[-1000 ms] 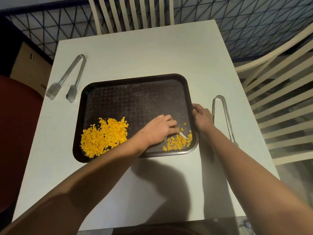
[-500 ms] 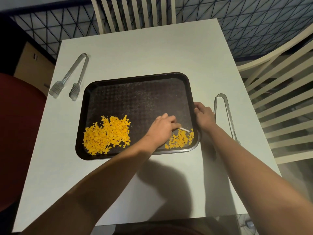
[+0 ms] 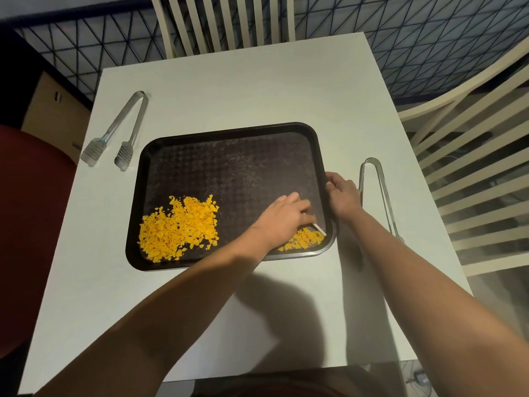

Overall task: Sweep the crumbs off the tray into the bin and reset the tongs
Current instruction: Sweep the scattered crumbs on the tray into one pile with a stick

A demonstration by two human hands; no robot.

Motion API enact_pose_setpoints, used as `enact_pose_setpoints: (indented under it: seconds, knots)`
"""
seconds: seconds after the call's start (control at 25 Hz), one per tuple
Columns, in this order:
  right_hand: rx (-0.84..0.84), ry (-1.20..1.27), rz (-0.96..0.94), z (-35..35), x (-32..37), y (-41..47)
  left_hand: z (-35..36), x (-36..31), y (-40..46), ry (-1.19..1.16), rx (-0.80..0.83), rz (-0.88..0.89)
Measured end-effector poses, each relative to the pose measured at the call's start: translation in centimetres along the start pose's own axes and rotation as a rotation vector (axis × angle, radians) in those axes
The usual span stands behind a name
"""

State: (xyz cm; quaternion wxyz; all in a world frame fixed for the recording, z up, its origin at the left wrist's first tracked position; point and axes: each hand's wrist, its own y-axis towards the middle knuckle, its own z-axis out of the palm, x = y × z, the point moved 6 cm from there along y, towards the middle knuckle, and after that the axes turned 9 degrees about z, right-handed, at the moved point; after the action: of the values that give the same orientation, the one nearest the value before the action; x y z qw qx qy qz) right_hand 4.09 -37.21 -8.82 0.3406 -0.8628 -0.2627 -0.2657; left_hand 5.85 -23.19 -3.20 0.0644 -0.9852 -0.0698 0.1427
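White table (image 3: 257, 90) bears a tray (image 3: 229, 133): right hand (image 3: 342, 194) grips its rim, left hand (image 3: 282, 217) pinches a white scraper (image 3: 320, 230)

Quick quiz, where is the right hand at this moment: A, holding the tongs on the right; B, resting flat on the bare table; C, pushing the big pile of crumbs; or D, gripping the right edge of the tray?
D: the right hand curls over the tray at its right rim, apart from the tongs lying beside it.

1. Your left hand (image 3: 282, 216) holds a small white scraper (image 3: 319, 229) against the crumbs (image 3: 305, 241) in the tray (image 3: 229, 133).
2. Your right hand (image 3: 340, 193) grips the tray's right rim.
3. Tongs (image 3: 380, 193) lie beside it on the surface (image 3: 257, 90).
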Motion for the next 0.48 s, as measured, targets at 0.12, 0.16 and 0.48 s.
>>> enact_pose_setpoints:
  seconds: [0.12, 0.16, 0.48]
  knots:
    - [0.001, -0.002, -0.003, -0.2, 0.2, -0.2, -0.8, 0.3, -1.5, 0.151, -0.119, 0.129]
    - [0.001, -0.007, -0.005, -0.2, 0.2, -0.2, -0.9, 0.8, -1.9, 0.178, -0.138, 0.113]
    - [-0.013, -0.004, -0.020, -0.7, 0.6, -0.7, 0.2, -2.0, -3.7, -0.256, -0.072, -0.357]
